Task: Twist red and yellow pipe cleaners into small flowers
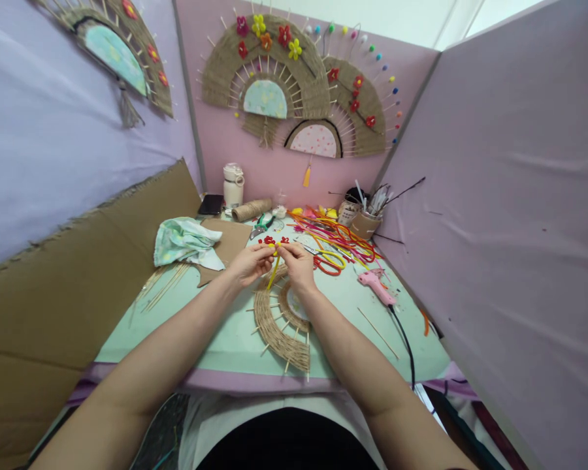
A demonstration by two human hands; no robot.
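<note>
1. Your left hand [251, 264] has its fingers drawn narrow, pinching the yellow strip [273, 275] near its upper end.
2. Your right hand [298, 264] meets it from the other side, thumb and fingers narrowed on the same yellow strip; the exact grip is too small to make out.
3. The strip's loose end hangs down between your hands, in front of the woven fan [280, 334].
4. That fan lies on the pale green table [338, 333] below your hands, its thin sticks poking past the outer edge; your right hand and forearm cover part of it.
5. Small red flowers [269, 241] lie just beyond your fingertips.
6. To the right of your right hand you have yellow-handled scissors [342, 260] and red-handled scissors [327, 269], near a tangle of red, orange and pink strips [355, 243].
7. Farther right rests a pink glue gun [378, 288], its black cord running off the table's near edge; a single thin stick [377, 333] lies to its left.
8. On your left, a crumpled patterned cloth [186, 241] partly covers a cardboard sheet [232, 241], with green-handled pliers [263, 224] and a twine roll [251, 209] behind.
</note>
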